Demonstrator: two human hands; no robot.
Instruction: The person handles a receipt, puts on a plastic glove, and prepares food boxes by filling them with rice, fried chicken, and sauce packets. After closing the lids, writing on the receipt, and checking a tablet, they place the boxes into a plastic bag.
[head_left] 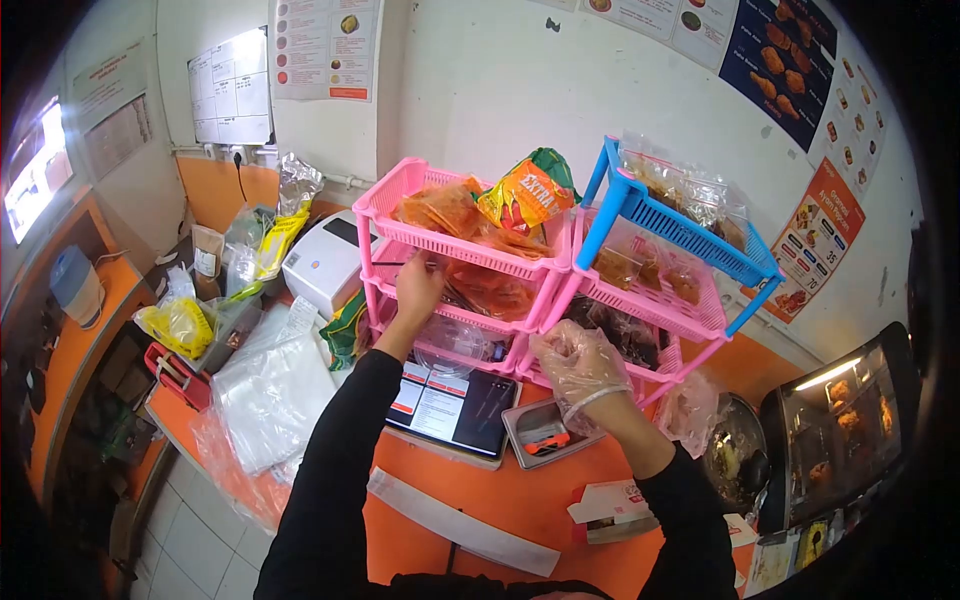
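My bare left hand (418,287) reaches into the middle tier of the pink rack (455,243), beside clear packets of orange-red sauce (490,288). Its fingers are curled, and their tips are partly hidden, so what they pinch cannot be made out. Over my right hand (583,368) is a clear plastic glove. That hand is closed in front of the lower right basket, near dark packets (625,335); anything inside its fingers is hidden. On the top left tier lie more orange packets (437,207) and an orange-and-green bag (527,195).
Below the rack are a tablet (450,408) and a metal tray (518,447) with a red-orange item. White plastic bags (268,395) and a white printer (325,262) are at left. A blue shelf (690,225) tops the right rack. A lit food display case (840,430) stands right.
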